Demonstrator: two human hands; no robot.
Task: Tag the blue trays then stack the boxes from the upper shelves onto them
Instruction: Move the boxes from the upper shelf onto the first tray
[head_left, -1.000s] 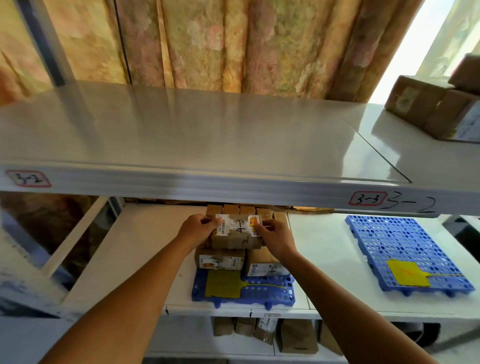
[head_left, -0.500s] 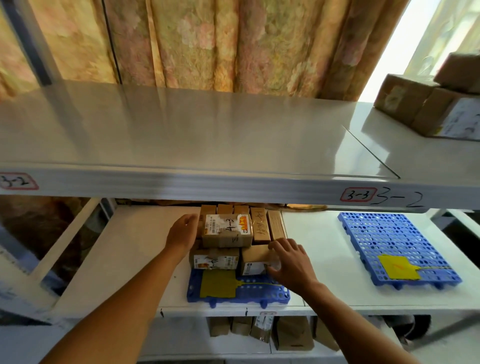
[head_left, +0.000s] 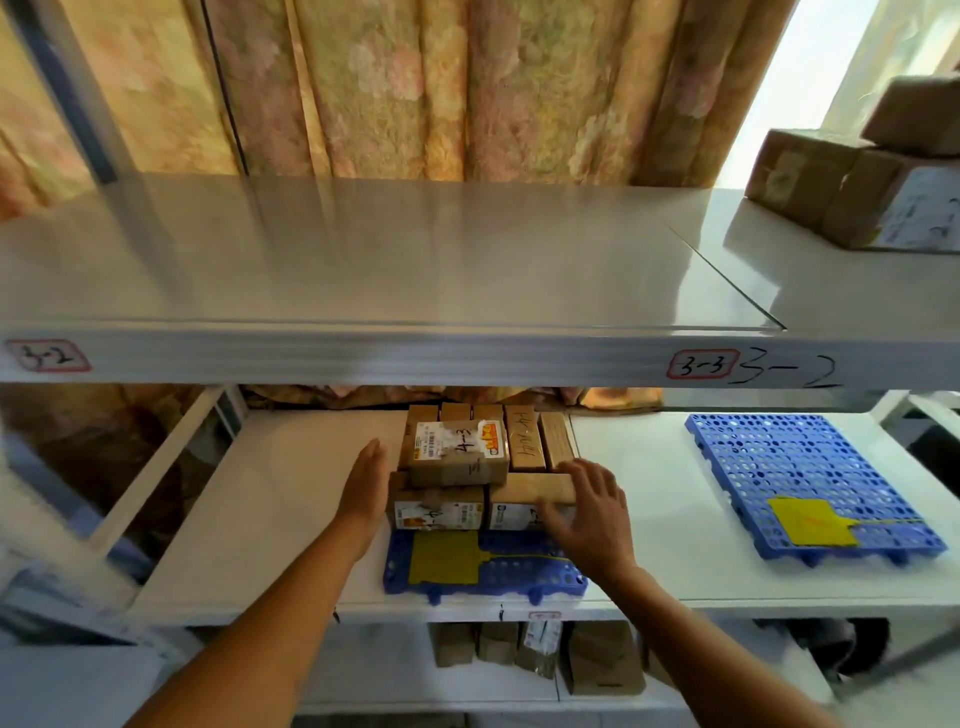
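Note:
A blue tray (head_left: 524, 579) with a yellow tag (head_left: 444, 556) lies on the lower shelf, loaded with a stack of cardboard boxes. The top box marked 4-3 (head_left: 457, 451) rests on two front boxes (head_left: 439, 512). My left hand (head_left: 366, 480) lies flat against the stack's left side, fingers straight. My right hand (head_left: 589, 512) is spread over the front right box (head_left: 530, 493), fingers apart. A second blue tray (head_left: 810, 467) with its own yellow tag (head_left: 808, 522) sits bare to the right.
The upper shelf (head_left: 363, 270) overhangs the stack; more cardboard boxes (head_left: 852, 187) sit at its far right. Labels 3-2 and 3-3 mark its front edge. Several boxes (head_left: 540, 654) stand on the shelf below. Curtains hang behind.
Both hands let go of the 4-3 box, now resting on the stack. My left hand slid to the stack's left side; my right hand dropped onto the front right box.

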